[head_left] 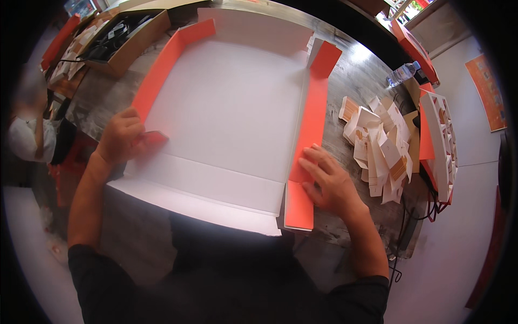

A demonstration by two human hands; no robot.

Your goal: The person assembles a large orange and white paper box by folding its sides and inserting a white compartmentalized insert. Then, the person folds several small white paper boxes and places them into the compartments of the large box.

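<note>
A large flat cardboard box [226, 102], white inside with orange-red side walls, lies partly unfolded on the table in front of me. Its left wall stands up, and my left hand [121, 135] is closed around that wall's near end, by a short orange end flap [154, 139]. On the right, the orange side panel [313, 119] is folded outward. My right hand [327, 178] rests on this panel's near part, fingers apart and lying over its surface. Toward me the white front panel [199, 208] reaches over the table edge, and the back panel [253, 24] tilts up at the far side.
Folded white cardboard pieces [377, 146] are heaped to the right, beside a white compartment insert [440, 140]. A clear bottle [403, 74] lies farther back. At the far left, a brown carton [121, 43] holds dark items with cables; a person [35, 129] is nearby.
</note>
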